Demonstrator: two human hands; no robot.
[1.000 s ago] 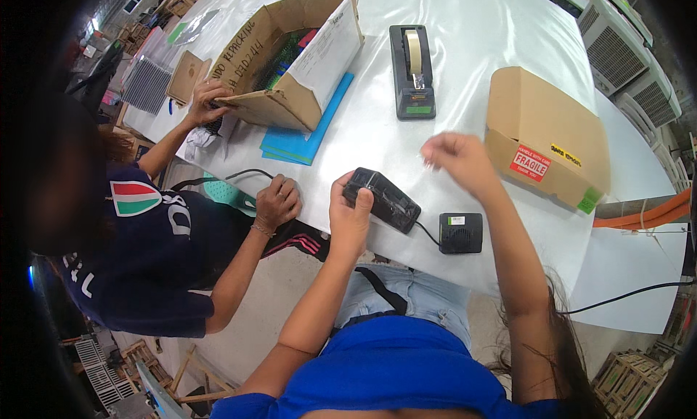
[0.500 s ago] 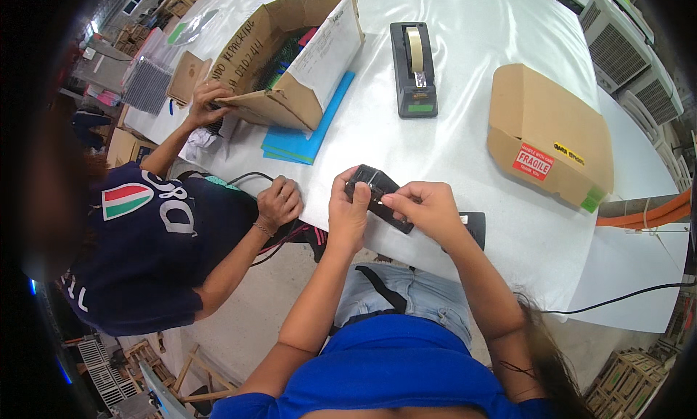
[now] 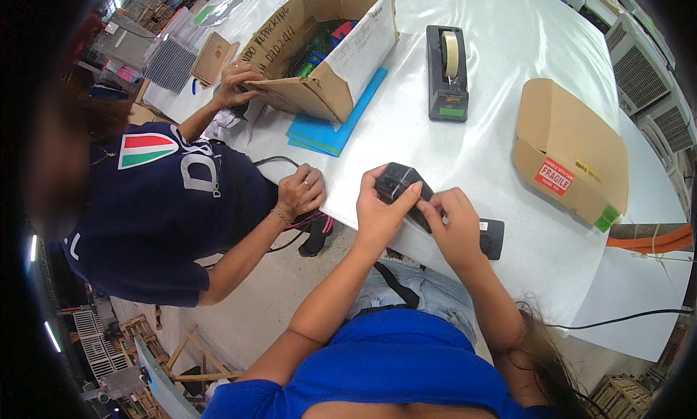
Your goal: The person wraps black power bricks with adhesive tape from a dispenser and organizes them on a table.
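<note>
- Two bare hands meet at the black device [image 3: 396, 178], which is held over the white-covered table [image 3: 501, 56], close to its near edge.
- The left hand [image 3: 379, 210] grips the device firmly, its thumb across the near side and its fingers wrapped around the far end; that makes a sound anchor, and the wrist is best kept quiet.
- The right hand [image 3: 457, 219] has its thumb and fingers curled together against the device's right side; whether they pinch anything cannot be told, since the knuckles cover the spot.
- For good work here, let the left hand take the load and the right use only its fingertips, with short, light movements rather than a hard pull.
- Tilting the worked side up toward the eyes would help, as the right hand hides much of it.
- The small black box [image 3: 494, 241] lies just beside the right hand, so that elbow and wrist should swing with care.
- The tape dispenser [image 3: 447, 78] stands well apart, beyond the hands.
</note>
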